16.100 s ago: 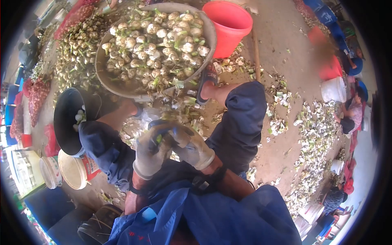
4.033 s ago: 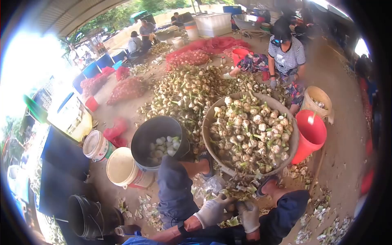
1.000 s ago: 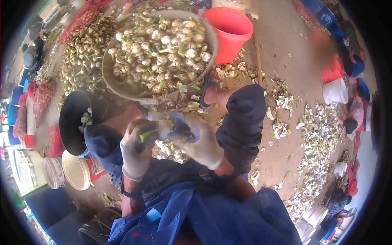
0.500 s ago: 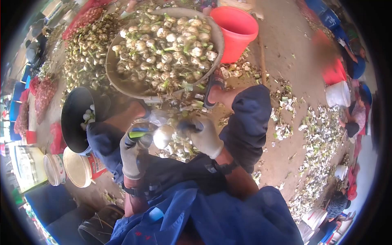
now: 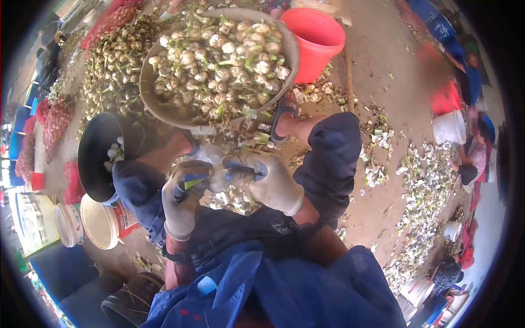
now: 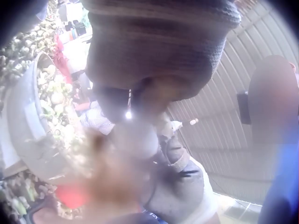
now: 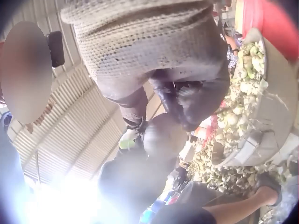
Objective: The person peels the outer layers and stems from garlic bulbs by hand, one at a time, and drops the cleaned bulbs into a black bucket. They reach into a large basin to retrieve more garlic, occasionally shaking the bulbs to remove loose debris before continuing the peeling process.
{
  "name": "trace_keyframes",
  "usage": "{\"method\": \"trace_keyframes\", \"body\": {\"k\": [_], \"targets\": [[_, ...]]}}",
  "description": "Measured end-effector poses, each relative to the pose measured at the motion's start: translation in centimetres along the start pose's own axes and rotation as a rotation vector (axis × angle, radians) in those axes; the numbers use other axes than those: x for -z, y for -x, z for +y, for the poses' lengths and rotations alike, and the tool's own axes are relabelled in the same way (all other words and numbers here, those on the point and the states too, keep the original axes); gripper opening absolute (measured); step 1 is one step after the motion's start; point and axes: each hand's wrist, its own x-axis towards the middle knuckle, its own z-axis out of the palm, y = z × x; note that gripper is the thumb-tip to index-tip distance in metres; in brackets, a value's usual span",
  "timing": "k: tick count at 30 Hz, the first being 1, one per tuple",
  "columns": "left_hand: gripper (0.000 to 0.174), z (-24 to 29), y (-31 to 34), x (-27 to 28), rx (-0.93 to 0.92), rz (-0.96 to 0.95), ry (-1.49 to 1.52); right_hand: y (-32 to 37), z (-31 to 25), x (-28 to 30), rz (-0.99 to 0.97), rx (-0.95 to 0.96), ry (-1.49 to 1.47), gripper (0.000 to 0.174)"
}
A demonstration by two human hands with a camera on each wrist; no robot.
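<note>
Garlic bulb (image 5: 220, 177) held above the peelings (image 5: 234, 201) — grip of left hand (image 5: 179, 199) closed on its green stalk (image 5: 191, 182), that of right hand (image 5: 272, 185) curled round the head — liable to squirt loose and drop among them under a hard twist.

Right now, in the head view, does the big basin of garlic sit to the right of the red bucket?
No: the basin of garlic lies left of the red bucket, their rims close together.

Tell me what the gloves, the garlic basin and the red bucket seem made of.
Gloves: knitted fabric, weave plain at the cuffs; fingertips look dark-coated.
Basin: probably metal, dull grey, thin rim.
Red bucket: likely plastic, smooth, evenly coloured.
</note>
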Motion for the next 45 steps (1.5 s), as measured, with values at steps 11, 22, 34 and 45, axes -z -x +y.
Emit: {"method": "trace_keyframes", "body": {"k": [11,22,34,45], "targets": [[0.018,-0.9,0.3,0.0,0.204,0.097,0.245,1.2,-0.8,0.0,0.233,-0.378,-0.442,0.018],[0.013,-1.8,1.4,1.0,0.136,0.015,0.208,0.2,2.5,0.3,0.194,-0.023,0.069,0.007],[0.022,-6.2,-0.2,4.9,0.014,0.382,0.242,1.5,-0.9,1.3,0.065,-0.153,-0.837,0.018],[0.035,-6.9,1.9,21.6,-0.088,0.927,0.671,1.0,4.5,-0.1,-0.002,-0.399,-0.237,0.019]]}}
